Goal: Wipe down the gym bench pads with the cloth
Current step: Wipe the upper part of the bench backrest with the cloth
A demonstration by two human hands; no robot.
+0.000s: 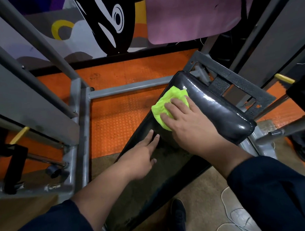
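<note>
the right hand [186, 121] lies flat on a bright yellow-green cloth [167, 104], fingers spread and fairly straight, pressing it down rather than pinching it. that makes sense for wiping: a flat palm spreads the pressure and keeps the whole cloth in contact. the cloth sits right at the joint where the glossy black head pad [217, 109] meets the long bench pad [150, 176], partly bunched against the raised edge of the head pad.

the left hand [141, 157] rests on the long pad just beside the cloth, fingers straight and pointing forward, holding nothing. it looks like a brace, there to steady the person leaning over the bench (both arms in dark sleeves reach forward from below).

the head pad shines as if wet or freshly wiped, while the long pad looks dull and streaky, so i'd judge most of the long surface is not yet done, though the dim light makes that hard to say for sure.

the grey steel frame [82, 117] of the machine stands to the left over an orange studded floor [113, 116], with a pink mat [188, 17] hanging beyond.
</note>
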